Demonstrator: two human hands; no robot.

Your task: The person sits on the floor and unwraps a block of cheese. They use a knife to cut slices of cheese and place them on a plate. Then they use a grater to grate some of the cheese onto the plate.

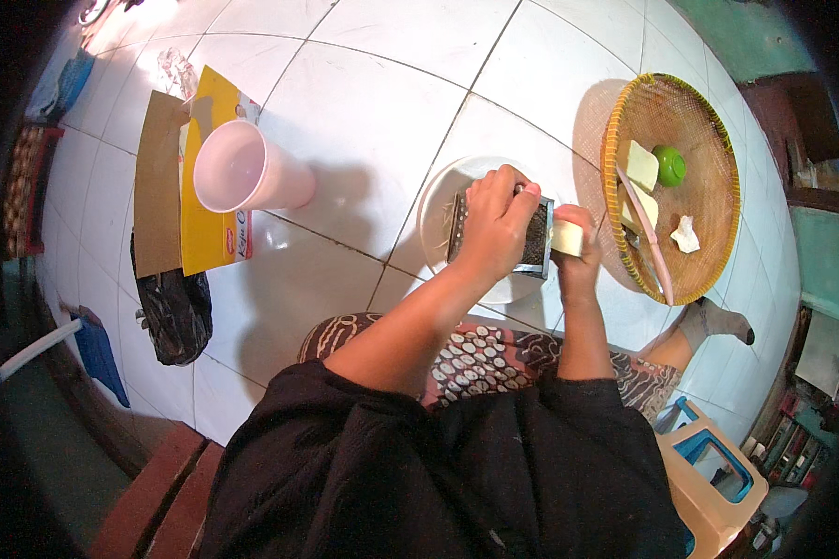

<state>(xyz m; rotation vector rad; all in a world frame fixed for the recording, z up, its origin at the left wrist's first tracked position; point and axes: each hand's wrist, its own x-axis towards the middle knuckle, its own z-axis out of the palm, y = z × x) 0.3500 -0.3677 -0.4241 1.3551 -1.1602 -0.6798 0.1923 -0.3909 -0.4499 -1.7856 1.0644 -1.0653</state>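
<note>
My left hand (pixel 500 220) grips the top of a metal box grater (pixel 537 237), which stands in a pale round bowl (pixel 433 178). In my right hand (pixel 579 244) is a pale yellow block, apparently cheese (pixel 566 238), against the grater's right side. A few pale shreds lie in the bowl left of the grater. To the right, a woven bamboo tray (pixel 720 202) holds two more pale blocks (pixel 638 165), a small green object (pixel 669 166), a knife with a pink handle (pixel 657 262) and a crumpled white scrap (pixel 685 235).
At left, a pink plastic cup (pixel 280 175) stands beside an open yellow cardboard box (pixel 199 244), with a black plastic bag (pixel 178 318) near it. Clear crumpled wrap (pixel 176 72) lies beyond. A beige plastic stool (pixel 716 475) is at lower right, near a socked foot (pixel 720 325).
</note>
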